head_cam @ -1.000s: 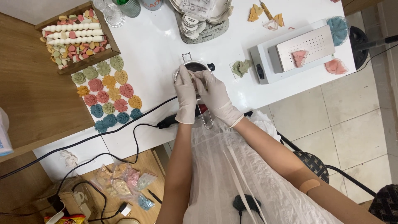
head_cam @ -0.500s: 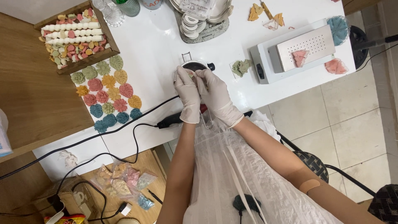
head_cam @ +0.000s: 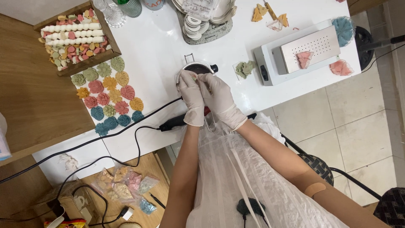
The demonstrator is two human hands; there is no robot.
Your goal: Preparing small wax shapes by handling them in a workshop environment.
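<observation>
A white table (head_cam: pixel 160 50) fills the upper middle of the frame, with pale floor tiles (head_cam: pixel 337 126) at the right. At the centre, a small pale piece (head_cam: pixel 194 77) is pinched between the gloved left hand (head_cam: pixel 190 98) and right hand (head_cam: pixel 219 98) over a small metal pot (head_cam: pixel 195 67). Coloured leaf shapes (head_cam: pixel 107 99) are laid out at the left, below a wooden tray (head_cam: pixel 76 38).

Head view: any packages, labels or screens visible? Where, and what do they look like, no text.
Clear bags: lower left, on the wooden surface, small pouches of pastel leaf shapes.
Snack wrapper: bottom left edge, red and yellow, partly cut off.
Printed label: top centre, on a white container, pale with dark marks.
No screens.
</observation>
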